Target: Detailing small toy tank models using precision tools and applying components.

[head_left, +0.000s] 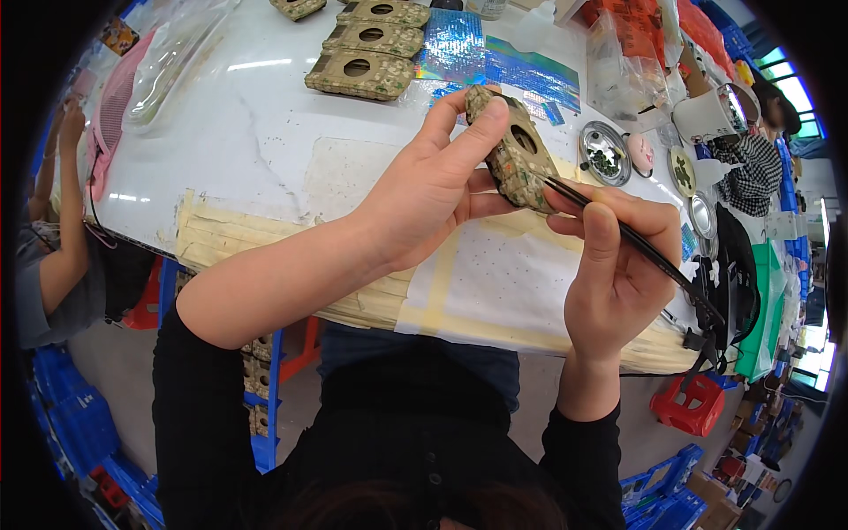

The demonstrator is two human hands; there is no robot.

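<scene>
Above the front of the table, my left hand (424,177) grips a camouflage-painted toy tank hull (527,168), thumb on its upper end and fingers beneath. The hull is tilted, and a round hole shows in its top. In my right hand (618,265), a pair of slim black tweezers (655,254) is pinched between thumb and fingers. Their tips meet the hull's lower right edge. Whether they hold a small part there is too fine to make out. Below both hands lies a white paper sheet (495,278) dotted with tiny dark specks.
Several similar camouflage hulls (340,81) stand in a row at the back, beside shiny blue film (450,49). A metal dish (609,134) with small dark green pieces sits right. Plastic bags (623,79) crowd the back right. Another person's arm (66,238) is at far left.
</scene>
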